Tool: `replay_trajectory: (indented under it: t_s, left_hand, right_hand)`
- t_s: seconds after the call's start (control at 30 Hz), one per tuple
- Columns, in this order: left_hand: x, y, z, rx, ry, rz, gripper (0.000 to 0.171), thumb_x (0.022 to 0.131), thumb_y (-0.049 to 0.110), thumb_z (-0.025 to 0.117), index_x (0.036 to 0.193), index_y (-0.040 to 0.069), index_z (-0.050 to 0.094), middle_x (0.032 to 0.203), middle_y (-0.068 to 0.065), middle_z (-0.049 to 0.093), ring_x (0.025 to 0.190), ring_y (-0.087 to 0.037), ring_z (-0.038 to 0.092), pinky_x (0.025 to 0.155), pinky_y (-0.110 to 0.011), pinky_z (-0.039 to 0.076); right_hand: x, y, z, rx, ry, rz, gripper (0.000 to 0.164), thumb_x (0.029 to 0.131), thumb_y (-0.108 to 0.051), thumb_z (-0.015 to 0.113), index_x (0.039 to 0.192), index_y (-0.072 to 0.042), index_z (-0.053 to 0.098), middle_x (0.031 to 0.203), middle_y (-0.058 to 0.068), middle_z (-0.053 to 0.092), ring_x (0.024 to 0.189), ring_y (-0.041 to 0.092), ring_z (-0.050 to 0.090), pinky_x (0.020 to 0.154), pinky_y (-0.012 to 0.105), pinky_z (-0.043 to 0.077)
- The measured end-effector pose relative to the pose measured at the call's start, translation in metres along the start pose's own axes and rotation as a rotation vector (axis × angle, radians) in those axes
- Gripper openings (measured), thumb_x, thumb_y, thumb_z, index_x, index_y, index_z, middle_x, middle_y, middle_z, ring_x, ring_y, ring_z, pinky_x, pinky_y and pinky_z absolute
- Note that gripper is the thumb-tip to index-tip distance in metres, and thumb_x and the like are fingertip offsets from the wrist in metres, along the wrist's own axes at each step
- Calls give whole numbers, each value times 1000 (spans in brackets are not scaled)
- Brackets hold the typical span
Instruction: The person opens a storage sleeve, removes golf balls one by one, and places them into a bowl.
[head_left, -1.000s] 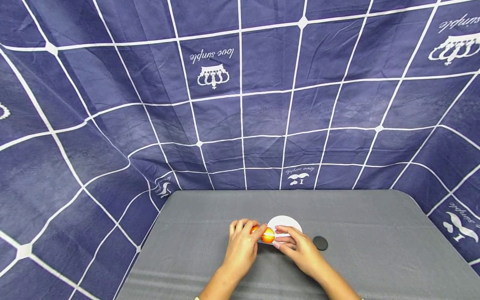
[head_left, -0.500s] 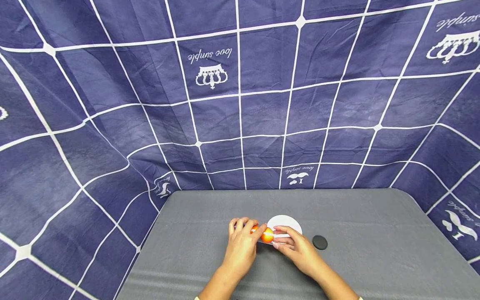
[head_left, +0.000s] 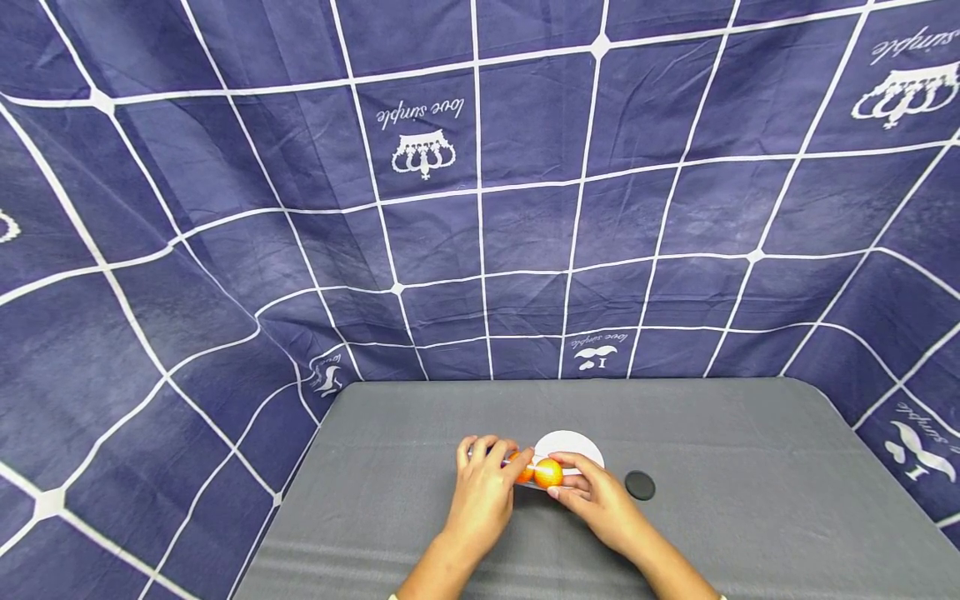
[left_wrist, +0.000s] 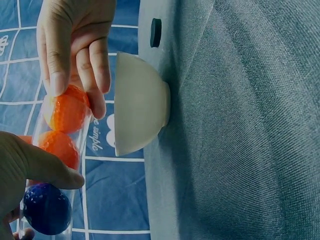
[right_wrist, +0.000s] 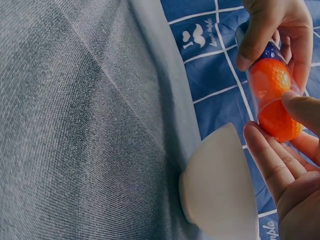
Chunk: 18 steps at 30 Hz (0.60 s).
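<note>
While the left hand is clasping the clear tube with its thumb lying across the wall, I am reading everything off that tube's long axis. From the left hand it is running toward about 4 o'clock in the head view, straight to the fingers of the right hand. Three balls are sitting along that line: the blue ball at the left-hand end, the second orange ball next to it, and the outer orange ball at the right-hand end. The right hand is closing its thumb and fingertips about the outer orange ball, so I am counting it as the nearer of the two. Whether that ball is already clear of the tube's mouth, I am not managing to tell; the fingers are covering part of it.

I am judging that the relation to mind is this one: axis and right fingers are lining up, while the white bowl is standing upright on the counter, off the axis, just beyond the ball at about 1 o'clock and toward 11 o'clock from the right hand. I am also seeing a black disc lying apart, near 3 o'clock from the right hand.
</note>
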<state>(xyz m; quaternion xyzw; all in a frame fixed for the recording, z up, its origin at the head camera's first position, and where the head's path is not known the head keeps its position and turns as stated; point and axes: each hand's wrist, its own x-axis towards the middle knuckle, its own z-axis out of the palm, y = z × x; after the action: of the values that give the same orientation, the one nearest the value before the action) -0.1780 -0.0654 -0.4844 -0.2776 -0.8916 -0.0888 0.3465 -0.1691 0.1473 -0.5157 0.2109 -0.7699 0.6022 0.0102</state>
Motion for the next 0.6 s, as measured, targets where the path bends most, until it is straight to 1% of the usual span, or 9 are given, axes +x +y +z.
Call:
replay_trajectory:
  t_s: [0.17, 0.37, 0.6]
  left_hand:
    - [-1, 0, 0, -10, -6, -7, 59, 61, -3, 79, 112, 28, 75, 103, 6, 67, 102, -22, 59, 98, -50, 40]
    - [-2, -1, 1, -25, 6, -9, 61, 59, -2, 80, 112, 28, 75, 103, 6, 67, 102, -22, 59, 97, -48, 40]
    - [-4, -1, 1, -32, -4, -27, 62, 58, 0, 82, 113, 29, 75, 104, 6, 68, 103, -20, 59, 97, -47, 40]
  right_hand:
    - [0, -1, 0, -5, 4, -7, 45, 92, -9, 73, 134, -2, 58, 126, 23, 64, 102, 10, 72, 84, 21, 59]
    - [0, -3, -1, -10, 7, -11, 47, 92, -15, 74, 134, -2, 58, 124, 24, 64, 102, 10, 72, 84, 21, 59]
    - [1, -3, -1, -20, 15, -41, 46, 92, -16, 73, 133, -1, 59, 123, 24, 66, 101, 10, 72, 83, 21, 59]
